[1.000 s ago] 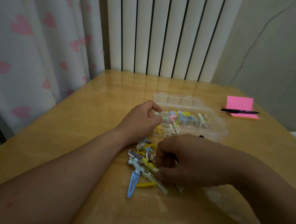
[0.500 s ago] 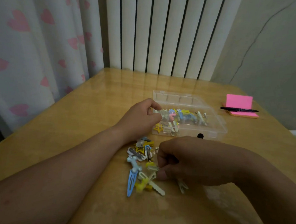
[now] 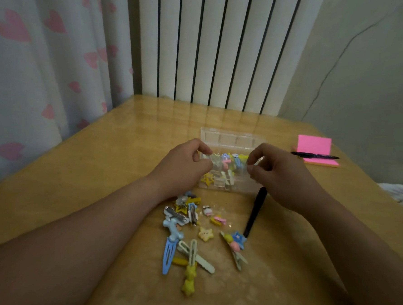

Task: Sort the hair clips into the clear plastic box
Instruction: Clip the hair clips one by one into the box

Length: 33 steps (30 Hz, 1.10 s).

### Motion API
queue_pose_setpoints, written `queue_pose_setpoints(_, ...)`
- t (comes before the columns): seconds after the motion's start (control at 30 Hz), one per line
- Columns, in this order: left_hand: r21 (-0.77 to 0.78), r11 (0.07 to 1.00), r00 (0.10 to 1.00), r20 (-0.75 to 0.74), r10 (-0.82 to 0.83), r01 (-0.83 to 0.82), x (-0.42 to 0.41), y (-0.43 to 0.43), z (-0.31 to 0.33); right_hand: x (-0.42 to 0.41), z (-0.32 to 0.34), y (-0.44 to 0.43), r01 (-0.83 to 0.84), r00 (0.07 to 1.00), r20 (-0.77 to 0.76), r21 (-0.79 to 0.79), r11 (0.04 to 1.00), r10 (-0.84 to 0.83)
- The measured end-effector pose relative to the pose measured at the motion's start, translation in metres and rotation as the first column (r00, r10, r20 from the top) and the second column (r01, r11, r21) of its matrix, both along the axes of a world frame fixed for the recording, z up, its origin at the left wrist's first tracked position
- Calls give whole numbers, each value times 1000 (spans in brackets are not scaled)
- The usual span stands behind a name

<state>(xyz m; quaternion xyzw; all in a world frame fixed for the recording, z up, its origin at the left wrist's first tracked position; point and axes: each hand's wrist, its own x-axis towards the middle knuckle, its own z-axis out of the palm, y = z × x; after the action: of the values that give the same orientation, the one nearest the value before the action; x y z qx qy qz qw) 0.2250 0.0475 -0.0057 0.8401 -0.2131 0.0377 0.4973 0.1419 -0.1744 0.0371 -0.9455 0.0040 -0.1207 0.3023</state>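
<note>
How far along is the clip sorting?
Done: several sorted clips sit in the clear plastic box. In hand: left hand grips the box's edge; right hand pinches over it, contents blurred. Left: about a dozen loose clips on the table.

No writing, label, brand or number can be read. The clear plastic box (image 3: 230, 137), the pink sticky notes (image 3: 314, 145) and the pen (image 3: 314, 155) by the table's (image 3: 103, 182) right edge show none.
</note>
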Motion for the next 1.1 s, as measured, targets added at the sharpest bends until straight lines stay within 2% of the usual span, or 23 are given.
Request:
queue_pose_setpoints(0.07, 5, 1000, 1000, 1, 2, -2, -1, 0, 0, 6, -3, 2, 16, 998, -55, -47, 999, -19)
queue_pose_setpoints(0.27, -7, 1000, 1000, -13, -2, 2, -1, 0, -1, 18, 1, 11, 78, 987, -137, -58, 995, -86)
queue_pose_setpoints(0.43, -17, 1000, 1000, -24, -9, 9, 0, 0, -1, 13, 3, 1, 17, 994, -105, -81, 997, -25)
queue_pose_setpoints(0.57, -22, 1000, 1000, -20, -7, 7, 1, 0, -3, 6, 8, 0, 2, 981, -194, -42, 999, -10)
queue_pose_setpoints(0.8, -16, 1000, 1000, -18, -5, 5, 4, 0, -4, 4, 7, 4, 15, 981, -188, -198, 980, -53)
queue_pose_setpoints(1.1, -24, 1000, 1000, -5, 0, 0, 4, -1, -5, 8, 3, 14, -26, 988, -154, -85, 996, 12)
